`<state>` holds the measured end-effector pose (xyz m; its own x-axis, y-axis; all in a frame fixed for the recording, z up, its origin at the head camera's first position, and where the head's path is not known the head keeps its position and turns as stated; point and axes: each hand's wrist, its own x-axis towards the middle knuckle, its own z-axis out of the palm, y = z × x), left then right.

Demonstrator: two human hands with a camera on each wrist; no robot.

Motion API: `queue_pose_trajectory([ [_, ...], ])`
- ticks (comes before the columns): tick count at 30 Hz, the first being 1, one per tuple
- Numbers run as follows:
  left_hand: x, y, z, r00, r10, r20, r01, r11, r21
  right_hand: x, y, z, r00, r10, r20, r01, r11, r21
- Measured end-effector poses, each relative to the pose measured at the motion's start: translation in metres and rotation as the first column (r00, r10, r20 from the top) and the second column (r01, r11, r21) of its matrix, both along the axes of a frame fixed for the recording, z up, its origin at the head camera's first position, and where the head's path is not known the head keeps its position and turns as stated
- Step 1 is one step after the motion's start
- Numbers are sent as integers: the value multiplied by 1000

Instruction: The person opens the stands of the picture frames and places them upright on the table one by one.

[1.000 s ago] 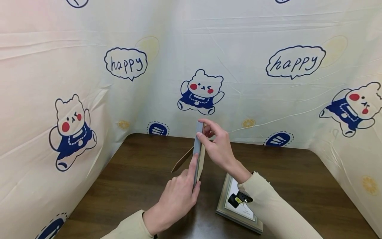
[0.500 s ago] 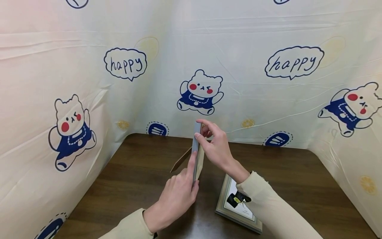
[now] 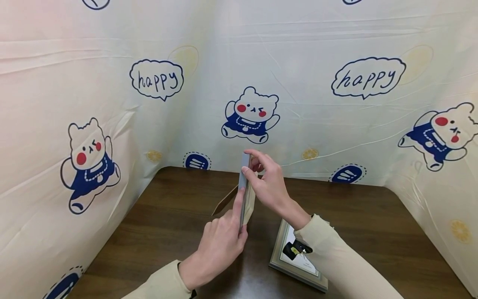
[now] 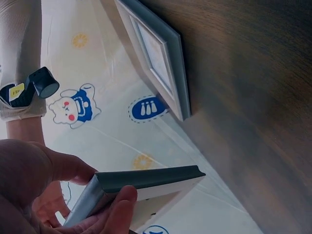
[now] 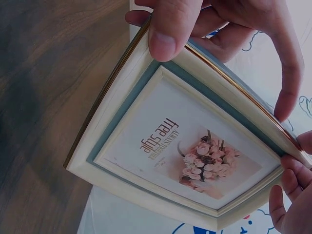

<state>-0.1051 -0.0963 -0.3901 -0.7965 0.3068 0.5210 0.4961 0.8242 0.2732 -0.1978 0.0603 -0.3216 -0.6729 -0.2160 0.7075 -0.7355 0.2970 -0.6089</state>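
Both hands hold a cream and grey-green picture frame [image 3: 243, 178] on edge above the table. Its picture of pink flowers [image 5: 212, 163] faces the right wrist camera, with "free style" lettering beside it. My left hand [image 3: 220, 245] grips the near lower end, index finger stretched along the grey side edge. At the upper end, my right hand [image 3: 270, 180] pinches the frame between thumb and fingers. A brown flap [image 3: 225, 200] sticks out to the left behind the frame. Under my right forearm, a second picture frame [image 3: 278, 265] lies face up on the table.
The dark wooden table [image 3: 160, 232] has a patterned cloth [image 3: 306, 112] with bears and "happy" bubbles hanging round its back and sides. A black wrist camera [image 3: 293, 250] on the right sleeve hangs over the lying frame.
The held picture frame and both hands have drifted slightly left. Each hand keeps its hold, and the second frame stays under the right forearm.
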Motion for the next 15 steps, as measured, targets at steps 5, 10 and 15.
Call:
queue_pose_trajectory([
  [5,-1,0,0,1000,10,-1,-10,1000,19,0,-2,1,1000,-3,-17,3,1000,5],
  [10,-2,-1,-1,1000,13,-12,-12,999,48,0,-3,1,999,-11,-39,12,1000,25],
  [15,-2,-2,-3,1000,9,7,-10,998,69,-1,-4,0,999,-19,-44,21,999,39],
])
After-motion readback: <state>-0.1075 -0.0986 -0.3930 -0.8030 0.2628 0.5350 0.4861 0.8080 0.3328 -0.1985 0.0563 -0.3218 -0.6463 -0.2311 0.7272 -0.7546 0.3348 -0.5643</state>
